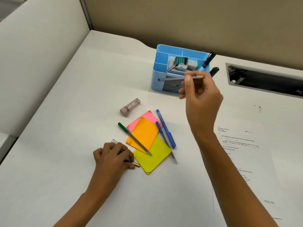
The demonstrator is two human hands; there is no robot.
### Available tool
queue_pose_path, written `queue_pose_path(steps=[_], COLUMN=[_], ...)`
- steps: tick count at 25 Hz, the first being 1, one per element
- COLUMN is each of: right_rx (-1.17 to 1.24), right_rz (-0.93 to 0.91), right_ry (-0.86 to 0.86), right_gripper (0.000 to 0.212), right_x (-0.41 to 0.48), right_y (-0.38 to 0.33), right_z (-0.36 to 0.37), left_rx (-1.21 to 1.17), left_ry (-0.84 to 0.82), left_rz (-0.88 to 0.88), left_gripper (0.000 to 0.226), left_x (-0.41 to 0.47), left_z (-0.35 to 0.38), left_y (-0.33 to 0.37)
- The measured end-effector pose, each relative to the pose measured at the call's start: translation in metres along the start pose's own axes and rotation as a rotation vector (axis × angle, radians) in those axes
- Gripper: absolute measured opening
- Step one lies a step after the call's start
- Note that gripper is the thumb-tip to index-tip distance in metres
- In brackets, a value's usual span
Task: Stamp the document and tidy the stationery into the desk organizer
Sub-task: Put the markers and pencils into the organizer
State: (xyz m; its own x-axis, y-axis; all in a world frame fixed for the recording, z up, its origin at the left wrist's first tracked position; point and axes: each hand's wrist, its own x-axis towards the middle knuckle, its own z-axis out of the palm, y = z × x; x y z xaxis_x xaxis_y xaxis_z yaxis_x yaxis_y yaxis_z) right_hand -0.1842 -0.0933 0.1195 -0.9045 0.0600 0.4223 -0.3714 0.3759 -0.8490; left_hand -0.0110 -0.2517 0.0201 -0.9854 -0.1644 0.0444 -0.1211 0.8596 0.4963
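Note:
My right hand (pixel 200 99) pinches a grey pen (pixel 172 78) and holds it level in front of the blue desk organizer (pixel 159 69), which holds a stamp roller, an eraser and a black pen. My left hand (pixel 113 157) rests on the desk, its fingers curled round small items, among them a pen with a gold tip (pixel 135 164). Beside it lie pink (pixel 150 117), orange (pixel 145 132) and yellow sticky notes (pixel 154 155), a green-capped pen (pixel 133 138) and two blue pens (pixel 166 128). The printed document (pixel 246 161) lies at the right.
A pink lead case (pixel 130 106) lies left of the notes. A black marker (pixel 214 71) leans at the organizer's right side. A cable slot (pixel 265 79) is cut into the desk at the far right. Partition walls stand behind and to the left.

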Motion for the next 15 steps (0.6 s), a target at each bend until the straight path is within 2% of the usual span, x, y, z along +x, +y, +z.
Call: queue_pose_path(steps=[3, 6, 8, 11, 15], right_rx=[-0.053, -0.234, -0.377, -0.561, -0.683], right_rz=[-0.124, -0.216, -0.23, -0.2, -0.17], right_ry=[0.104, 0.108, 0.06, -0.015, -0.044], right_gripper=[0.019, 0.023, 0.025, 0.029, 0.03], right_x=[0.031, 0.056, 0.067, 0.075, 0.073], right_y=[0.002, 0.013, 0.025, 0.042, 0.053], right_z=[0.024, 0.048, 0.061, 0.073, 0.08], left_rx=[-0.015, -0.008, -0.004, -0.008, -0.024], left_ry=[0.038, 0.064, 0.082, 0.127, 0.168], left_rz=[0.029, 0.048, 0.056, 0.054, 0.044], left_gripper=[0.013, 0.03, 0.031, 0.017, 0.014], left_x=[0.006, 0.015, 0.023, 0.035, 0.048], left_z=[0.001, 0.001, 0.001, -0.001, -0.007], left_y=[0.002, 0.004, 0.005, 0.006, 0.013])
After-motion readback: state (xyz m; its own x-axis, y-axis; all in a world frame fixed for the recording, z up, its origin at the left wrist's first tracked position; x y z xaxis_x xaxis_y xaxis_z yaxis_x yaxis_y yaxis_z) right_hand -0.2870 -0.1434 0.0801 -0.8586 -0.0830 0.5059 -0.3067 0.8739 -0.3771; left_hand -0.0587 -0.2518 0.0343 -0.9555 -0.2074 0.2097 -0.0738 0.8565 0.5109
